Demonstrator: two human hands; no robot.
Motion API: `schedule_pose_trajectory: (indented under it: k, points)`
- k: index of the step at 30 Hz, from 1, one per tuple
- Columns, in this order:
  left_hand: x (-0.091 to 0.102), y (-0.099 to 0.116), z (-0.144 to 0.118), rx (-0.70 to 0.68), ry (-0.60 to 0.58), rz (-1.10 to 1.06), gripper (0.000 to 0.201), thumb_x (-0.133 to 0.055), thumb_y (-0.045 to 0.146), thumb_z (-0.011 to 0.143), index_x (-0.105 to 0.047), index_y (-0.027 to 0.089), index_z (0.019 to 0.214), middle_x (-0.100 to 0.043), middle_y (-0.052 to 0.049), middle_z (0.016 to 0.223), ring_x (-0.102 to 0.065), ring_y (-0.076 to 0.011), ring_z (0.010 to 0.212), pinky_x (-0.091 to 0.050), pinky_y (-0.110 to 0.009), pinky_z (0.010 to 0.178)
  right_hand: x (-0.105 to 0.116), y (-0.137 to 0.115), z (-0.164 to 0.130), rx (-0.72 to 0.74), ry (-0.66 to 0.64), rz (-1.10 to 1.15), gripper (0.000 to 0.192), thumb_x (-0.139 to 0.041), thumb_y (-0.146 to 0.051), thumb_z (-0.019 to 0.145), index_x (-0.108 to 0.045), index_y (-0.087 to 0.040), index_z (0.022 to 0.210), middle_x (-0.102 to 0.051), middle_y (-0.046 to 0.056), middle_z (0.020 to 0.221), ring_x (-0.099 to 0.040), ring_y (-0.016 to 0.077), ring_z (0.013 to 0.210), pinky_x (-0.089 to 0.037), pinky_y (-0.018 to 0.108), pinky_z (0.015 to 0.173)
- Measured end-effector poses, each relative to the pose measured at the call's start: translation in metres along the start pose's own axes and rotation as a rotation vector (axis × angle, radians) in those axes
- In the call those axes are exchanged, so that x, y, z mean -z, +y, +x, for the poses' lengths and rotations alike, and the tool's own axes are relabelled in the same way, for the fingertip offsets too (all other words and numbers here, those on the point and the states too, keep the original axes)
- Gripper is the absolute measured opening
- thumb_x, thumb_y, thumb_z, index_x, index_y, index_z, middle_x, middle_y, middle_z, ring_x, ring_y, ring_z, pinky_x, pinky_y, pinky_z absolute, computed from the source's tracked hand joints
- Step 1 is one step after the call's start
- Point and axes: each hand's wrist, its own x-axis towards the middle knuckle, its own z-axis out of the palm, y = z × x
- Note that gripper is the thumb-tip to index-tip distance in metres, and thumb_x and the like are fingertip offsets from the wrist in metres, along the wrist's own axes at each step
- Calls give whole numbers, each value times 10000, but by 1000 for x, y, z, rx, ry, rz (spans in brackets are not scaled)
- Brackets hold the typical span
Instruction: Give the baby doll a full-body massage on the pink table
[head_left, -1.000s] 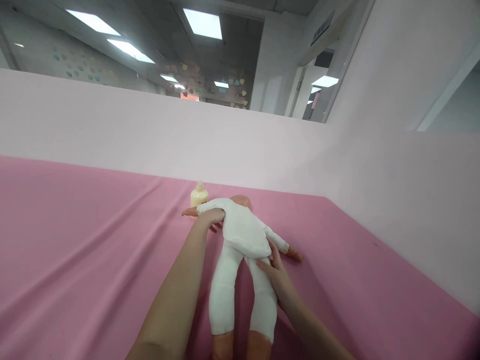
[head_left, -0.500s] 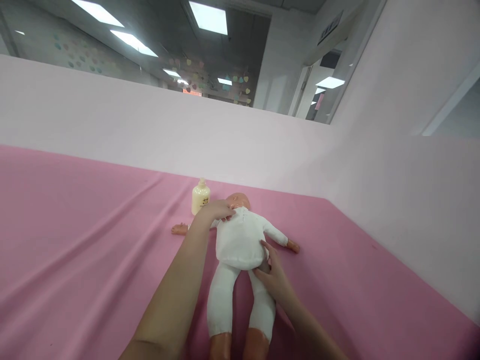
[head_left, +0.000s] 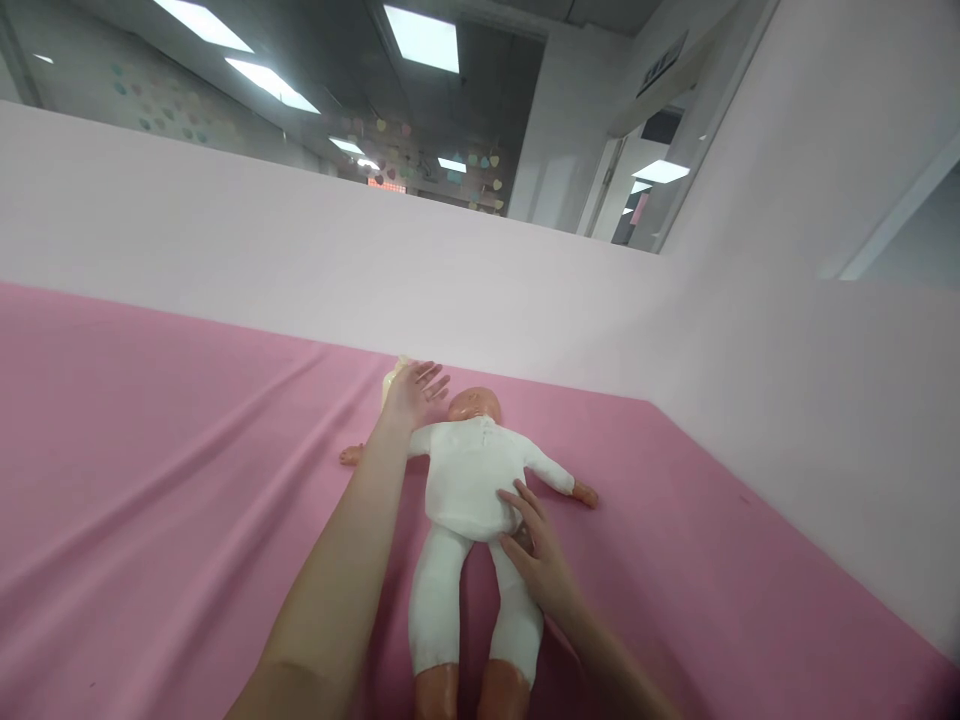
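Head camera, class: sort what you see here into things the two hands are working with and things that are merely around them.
In hand:
- doll in a white suit, lying face up
- right hand, resting on the doll's hip
- left hand, open, beside the doll's head
- cream bottle, mostly hidden behind the left hand

Merely around:
- pink cloth under everything
- pale partition wall behind

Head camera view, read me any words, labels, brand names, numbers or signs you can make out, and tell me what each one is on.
None can be read.
Dark hanging sign plate near the ceiling: marks too small and blurred to read.
Cream plastic bottle behind the open left hand: mostly hidden, no label readable.
White-suited baby doll under the right hand, and the pink cloth: no print visible.
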Motion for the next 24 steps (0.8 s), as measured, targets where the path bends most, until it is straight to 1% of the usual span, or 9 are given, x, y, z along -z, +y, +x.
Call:
schedule_pose_trajectory:
  k: [1,3,5,7,10,13,16,19,24]
  points:
    - [4,2,1,12,34,-170,186,-517,356,876,-616,202,903,-672,-113,1120,-696,-245,1017,-544,-384,886,0,0,0,-1,5,4,491,-583,-259,829,-602,-335,1313,-340,3,1598,-254,257,1508,-350,478,1179]
    - [12,5,3,23,61,-364,233,-455,366,906,-625,210,946,-663,-111,1152,-675,-254,1098,-535,-404,929,0,1,0,-1,12,5,476,-580,-261,831,-610,-332,1300,-354,6,1589,-272,257,1500,-351,476,1179]
    - [19,7,4,10,62,-472,317,-394,406,931,-632,222,1028,-652,-114,1195,-644,-266,1172,-522,-421,967,0,1,0,-1,11,-2,473,-576,-253,830,-610,-327,1296,-362,7,1583,-273,251,1499,-330,474,1192]
    - [24,8,4,-7,49,-532,411,-337,457,947,-624,225,1128,-639,-124,1237,-616,-278,1222,-509,-440,993,0,1,0,-4,3,-4,474,-567,-254,838,-601,-325,1306,-357,5,1585,-276,241,1498,-334,464,1191]
    - [27,8,5,-22,20,-574,508,-279,499,958,-588,221,1250,-624,-142,1282,-593,-282,1254,-498,-454,1008,0,0,-1,-6,2,7,459,-565,-268,847,-604,-320,1301,-355,10,1585,-296,243,1488,-375,451,1166]
    - [28,7,5,-21,-1,-583,544,-266,511,960,-559,217,1312,-604,-149,1325,-582,-268,1271,-506,-433,995,0,-1,-1,5,15,12,447,-575,-263,841,-616,-319,1283,-379,21,1572,-326,259,1473,-393,465,1150]
    - [27,7,4,-20,-10,-584,543,-271,493,962,-552,213,1332,-568,-151,1385,-562,-262,1298,-515,-406,972,0,-2,-1,11,12,8,448,-565,-253,847,-610,-324,1287,-379,20,1571,-329,255,1472,-394,473,1146]
    - [26,7,4,-18,-14,-581,529,-273,471,965,-556,226,1339,-537,-149,1431,-546,-268,1318,-521,-405,949,0,-3,-1,7,7,0,450,-555,-260,853,-604,-329,1295,-372,9,1576,-319,247,1477,-405,464,1139]
    - [27,7,3,-21,-10,-592,540,-252,470,977,-564,211,1333,-542,-157,1432,-537,-260,1327,-534,-373,897,0,-6,-2,-5,5,5,448,-554,-255,849,-609,-317,1290,-373,19,1577,-337,257,1469,-421,456,1125]
